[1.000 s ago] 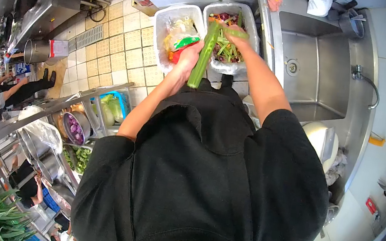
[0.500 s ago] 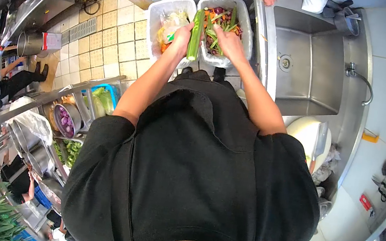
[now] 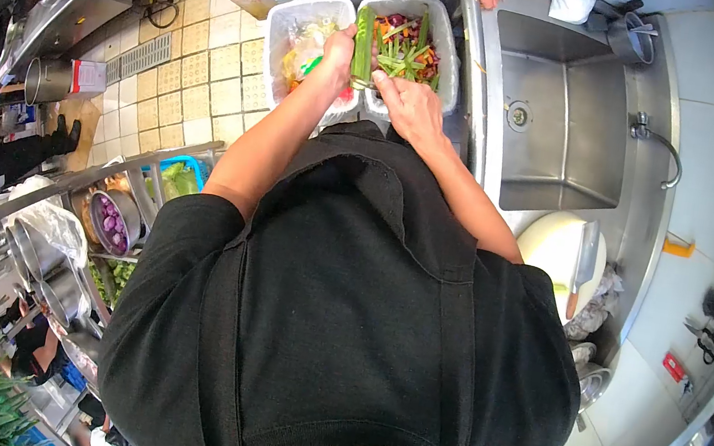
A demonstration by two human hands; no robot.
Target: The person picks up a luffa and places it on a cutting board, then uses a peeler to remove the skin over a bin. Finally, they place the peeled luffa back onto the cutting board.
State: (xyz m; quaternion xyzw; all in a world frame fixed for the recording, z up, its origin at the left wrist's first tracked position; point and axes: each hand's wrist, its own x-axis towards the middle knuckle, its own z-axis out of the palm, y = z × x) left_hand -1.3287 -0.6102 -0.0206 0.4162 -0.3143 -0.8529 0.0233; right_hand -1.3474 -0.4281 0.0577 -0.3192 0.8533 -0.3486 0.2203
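Note:
My left hand (image 3: 337, 59) is closed round a long green vegetable (image 3: 364, 42), cucumber-like, with lighter stripes along its skin. It is held lengthwise between two plastic-lined bins. My right hand (image 3: 411, 109) is closed at the near end of the vegetable, thumb and fingers curled in. A small thin thing seems to be in those fingers, but I cannot make out what. The right bin (image 3: 456, 62) holds green peel strips over orange and purple scraps. Plastic wrap and some orange and red bits lie in the left bin (image 3: 280, 32).
A steel sink (image 3: 573, 135) with a tap (image 3: 657, 131) stands to the right. Beside it a knife (image 3: 588, 258) lies on a round white board (image 3: 543, 246). At left, a rack carries a pot of purple onions (image 3: 112, 223). Another person (image 3: 4, 147) stands farther left.
My right hand has moved from over the right bin down to the near end of the vegetable. More green strips lie on the scraps. The view has shifted slightly.

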